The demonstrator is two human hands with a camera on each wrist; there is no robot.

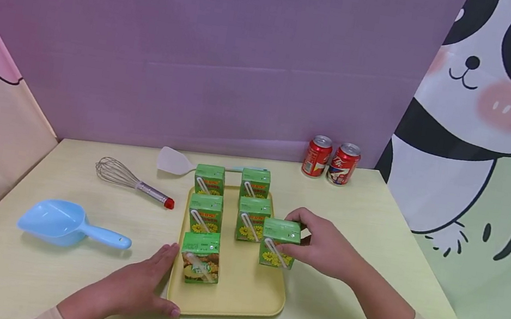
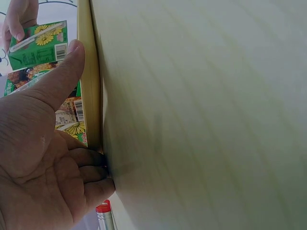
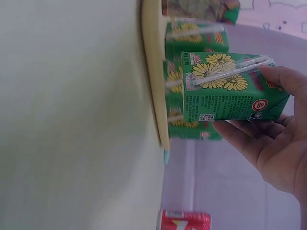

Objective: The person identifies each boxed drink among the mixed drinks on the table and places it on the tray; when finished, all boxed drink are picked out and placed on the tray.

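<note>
My right hand (image 1: 326, 250) pinches a green juice box (image 1: 281, 230) between thumb and fingers, above the right side of a yellow tray (image 1: 245, 293). In the right wrist view this juice box (image 3: 211, 103) shows yellow flowers and a wrapped straw and is held up off the tray. Fingers straight, my left hand (image 1: 132, 287) lies against the tray's left edge, thumb at the near edge. Three boxes stand in the tray's left column, the nearest juice box (image 1: 193, 269) with a brown picture on its front. Two more, including a green juice box (image 1: 253, 206), stand in the right column.
A whisk (image 1: 133, 180) and a blue scoop (image 1: 63, 219) lie left of the tray. Behind it rests a pale spatula (image 1: 176, 161). Two red cans stand at the back right, one can (image 1: 317, 158) beside another can (image 1: 343, 164). A purple wall (image 1: 200, 63) borders the table's back edge.
</note>
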